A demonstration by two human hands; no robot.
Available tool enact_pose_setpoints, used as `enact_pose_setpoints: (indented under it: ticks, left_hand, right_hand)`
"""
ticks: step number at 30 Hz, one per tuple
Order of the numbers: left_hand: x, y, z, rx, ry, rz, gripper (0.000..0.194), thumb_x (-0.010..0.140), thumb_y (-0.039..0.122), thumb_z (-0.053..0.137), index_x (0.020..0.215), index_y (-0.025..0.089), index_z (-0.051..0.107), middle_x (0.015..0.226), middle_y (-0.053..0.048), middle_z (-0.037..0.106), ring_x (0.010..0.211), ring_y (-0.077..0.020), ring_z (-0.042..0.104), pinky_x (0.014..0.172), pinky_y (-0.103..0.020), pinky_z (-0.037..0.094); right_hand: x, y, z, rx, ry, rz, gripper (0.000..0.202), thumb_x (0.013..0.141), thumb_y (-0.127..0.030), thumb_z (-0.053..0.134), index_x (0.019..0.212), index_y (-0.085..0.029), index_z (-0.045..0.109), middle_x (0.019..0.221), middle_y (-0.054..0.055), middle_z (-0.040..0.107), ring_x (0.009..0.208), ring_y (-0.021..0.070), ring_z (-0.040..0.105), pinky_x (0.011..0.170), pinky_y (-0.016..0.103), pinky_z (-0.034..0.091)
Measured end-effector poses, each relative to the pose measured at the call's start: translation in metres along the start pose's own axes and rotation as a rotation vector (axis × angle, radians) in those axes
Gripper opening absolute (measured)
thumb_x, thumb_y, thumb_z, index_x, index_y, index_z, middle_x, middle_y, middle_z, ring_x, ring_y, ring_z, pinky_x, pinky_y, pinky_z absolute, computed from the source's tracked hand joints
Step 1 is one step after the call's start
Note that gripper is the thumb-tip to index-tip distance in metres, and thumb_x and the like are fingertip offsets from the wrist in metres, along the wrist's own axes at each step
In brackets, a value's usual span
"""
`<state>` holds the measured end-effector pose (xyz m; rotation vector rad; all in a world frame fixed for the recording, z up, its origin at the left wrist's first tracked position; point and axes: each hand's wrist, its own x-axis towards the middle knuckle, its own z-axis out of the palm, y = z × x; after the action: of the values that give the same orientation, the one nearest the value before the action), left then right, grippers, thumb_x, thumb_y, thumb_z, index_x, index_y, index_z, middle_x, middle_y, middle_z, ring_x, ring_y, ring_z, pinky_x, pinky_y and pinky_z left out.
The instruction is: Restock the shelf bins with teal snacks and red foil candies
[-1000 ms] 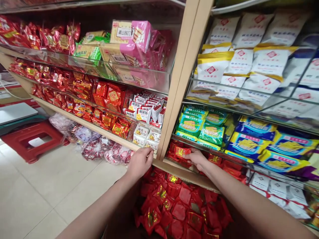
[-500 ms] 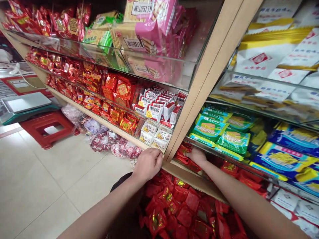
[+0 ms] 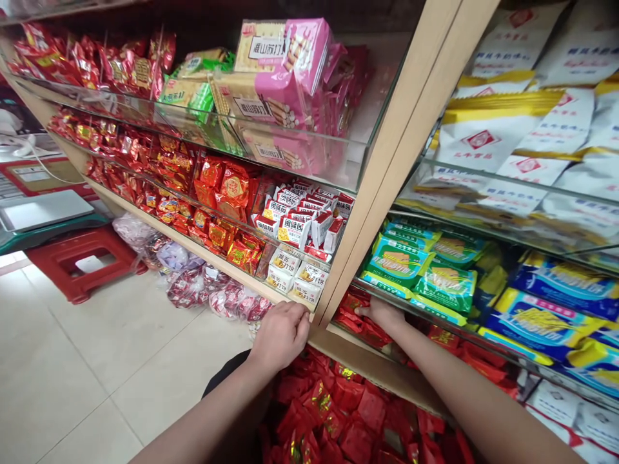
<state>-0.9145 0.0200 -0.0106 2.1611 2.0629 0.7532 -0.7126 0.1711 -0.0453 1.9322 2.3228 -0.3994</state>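
Note:
My left hand (image 3: 280, 334) is closed, its fingers curled over the corner of a cardboard box (image 3: 372, 361) where it meets the shelf front. That box is full of red-wrapped packets (image 3: 333, 412) with gold print. Further right, my right hand (image 3: 382, 314) reaches behind the low glass front of the bottom compartment. It grips at similar red packets (image 3: 355, 309) there; most of its fingers are hidden among them and by the shelf above.
A wooden upright (image 3: 372, 193) divides the shelves. Green biscuit packs (image 3: 396, 258) lie just above my right hand, with blue packs (image 3: 541, 316) beyond. White packets (image 3: 304, 277) sit above my left hand. Bagged goods (image 3: 193, 283) and a red stool (image 3: 80, 264) stand on the tiled floor.
The view has shifted slightly, so the shelves sit a little lower and further left. Both hands keep nearly the same places on the box and among the red packets.

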Motion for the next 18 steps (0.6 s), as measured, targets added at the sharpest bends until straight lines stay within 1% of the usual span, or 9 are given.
enact_pose_setpoints:
  ticks: [3, 6, 9, 12, 14, 15, 16, 17, 18]
  left_hand:
    - [0.001, -0.001, 0.000, 0.010, 0.003, 0.005, 0.023, 0.083, 0.022, 0.032, 0.077, 0.019, 0.054, 0.073, -0.003, 0.057, 0.073, -0.0162, 0.051, 0.067, -0.027, 0.037]
    - [0.001, -0.001, -0.001, 0.013, 0.002, 0.012, 0.024, 0.083, 0.022, 0.032, 0.075, 0.019, 0.054, 0.072, -0.003, 0.057, 0.072, -0.0161, 0.052, 0.066, -0.027, 0.037]
    - [0.001, -0.001, -0.001, 0.019, -0.001, 0.012, 0.024, 0.084, 0.023, 0.032, 0.073, 0.019, 0.053, 0.071, -0.003, 0.057, 0.072, -0.0161, 0.052, 0.066, -0.027, 0.037]
    - [0.002, -0.001, 0.000, 0.023, 0.005, 0.008, 0.025, 0.084, 0.025, 0.031, 0.074, 0.019, 0.053, 0.073, -0.003, 0.058, 0.074, -0.0166, 0.052, 0.068, -0.027, 0.037]
    - [0.003, -0.001, 0.001, 0.020, 0.019, 0.005, 0.025, 0.084, 0.025, 0.031, 0.076, 0.019, 0.053, 0.075, -0.003, 0.058, 0.076, -0.0169, 0.053, 0.069, -0.028, 0.037]
    - [0.003, -0.001, 0.002, 0.020, 0.028, 0.004, 0.024, 0.084, 0.024, 0.031, 0.076, 0.019, 0.053, 0.076, -0.003, 0.059, 0.077, -0.0170, 0.053, 0.070, -0.028, 0.037]
    - [0.004, -0.001, 0.002, 0.020, 0.034, 0.003, 0.024, 0.084, 0.024, 0.032, 0.076, 0.019, 0.053, 0.076, -0.002, 0.059, 0.077, -0.0169, 0.053, 0.070, -0.028, 0.037]
    - [0.003, 0.000, 0.002, 0.020, 0.041, 0.003, 0.023, 0.084, 0.024, 0.032, 0.075, 0.020, 0.053, 0.077, -0.002, 0.059, 0.077, -0.0168, 0.053, 0.070, -0.028, 0.037]
    - [0.003, 0.000, 0.002, 0.021, 0.046, 0.003, 0.022, 0.084, 0.024, 0.032, 0.074, 0.020, 0.052, 0.077, -0.002, 0.059, 0.077, -0.0167, 0.053, 0.069, -0.027, 0.037]
  right_hand:
    - [-0.006, 0.001, -0.005, -0.001, 0.018, -0.022, 0.064, 0.069, -0.046, 0.055, 0.121, -0.013, 0.042, 0.129, 0.017, 0.041, 0.120, 0.0322, 0.034, 0.095, 0.041, 0.029]
    - [-0.029, 0.004, -0.015, 0.009, -0.004, -0.060, 0.062, 0.071, -0.048, 0.052, 0.119, -0.010, 0.044, 0.120, 0.019, 0.050, 0.111, 0.0318, 0.045, 0.089, 0.040, 0.036]
    - [-0.080, 0.005, -0.028, 0.046, 0.021, -0.177, 0.046, 0.072, -0.044, 0.052, 0.105, -0.012, 0.054, 0.106, 0.015, 0.059, 0.102, 0.0283, 0.051, 0.085, 0.037, 0.039]
    - [-0.146, -0.002, -0.027, 0.164, 0.249, -0.474, 0.030, 0.080, -0.033, 0.043, 0.101, -0.016, 0.055, 0.109, 0.013, 0.056, 0.104, 0.0246, 0.047, 0.090, 0.039, 0.035]
    - [-0.182, -0.012, -0.006, 0.220, 0.136, -0.606, 0.022, 0.082, -0.026, 0.038, 0.088, -0.020, 0.058, 0.092, 0.008, 0.062, 0.090, 0.0216, 0.053, 0.083, 0.038, 0.040]
    - [-0.195, -0.017, 0.011, 0.234, 0.042, -0.589, 0.022, 0.081, -0.022, 0.038, 0.082, -0.020, 0.060, 0.085, 0.007, 0.062, 0.086, 0.0219, 0.055, 0.081, 0.038, 0.041]
    - [-0.203, -0.023, 0.031, 0.259, -0.054, -0.527, 0.019, 0.078, -0.020, 0.042, 0.084, -0.020, 0.060, 0.088, 0.008, 0.062, 0.087, 0.0230, 0.055, 0.080, 0.038, 0.042]
    - [-0.207, -0.029, 0.053, 0.317, -0.135, -0.448, 0.023, 0.073, -0.023, 0.050, 0.095, -0.018, 0.058, 0.099, 0.010, 0.060, 0.095, 0.0253, 0.053, 0.082, 0.038, 0.042]
    - [-0.208, -0.036, 0.075, 0.381, -0.239, -0.390, 0.044, 0.066, -0.027, 0.059, 0.108, -0.015, 0.052, 0.111, 0.013, 0.056, 0.103, 0.0276, 0.050, 0.087, 0.038, 0.040]
